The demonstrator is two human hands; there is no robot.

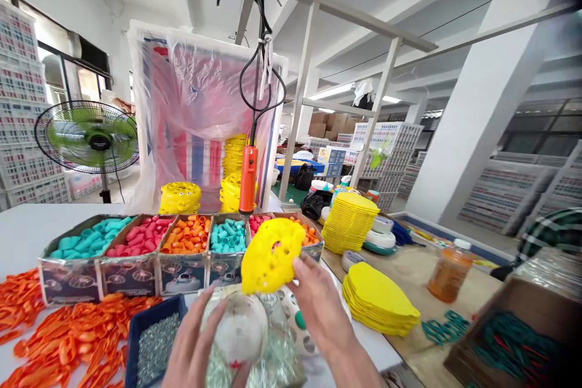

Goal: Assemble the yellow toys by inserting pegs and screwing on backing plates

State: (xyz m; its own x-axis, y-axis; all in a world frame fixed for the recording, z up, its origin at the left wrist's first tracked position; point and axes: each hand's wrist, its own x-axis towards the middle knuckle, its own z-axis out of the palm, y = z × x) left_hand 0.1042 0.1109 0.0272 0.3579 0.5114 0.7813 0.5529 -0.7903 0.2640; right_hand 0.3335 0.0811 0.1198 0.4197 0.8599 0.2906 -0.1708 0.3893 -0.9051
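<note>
In my right hand (321, 306) is a yellow plastic piece with holes (273, 254), gripped at its right edge by thumb and fingers and held up tilted. My left hand (195, 339) has its fingers apart beside a whitish round dome (240, 327); whether it touches the dome I cannot tell. Clear plastic wrapping (284, 345) surrounds the dome. Above the yellow piece hangs an orange electric screwdriver (248, 179), its tip close to the bins. Left of my left hand is a dark blue tray (134, 339) of small metal screws (157, 339).
A row of bins (136, 279) holds teal, pink and orange plastic parts. Loose orange pieces (77, 339) cover the left tabletop. Yellow sheet-like pieces are stacked (379, 300) at right, near a bottle of orange liquid (450, 273) and a cardboard box (513, 339). A fan (97, 139) stands behind.
</note>
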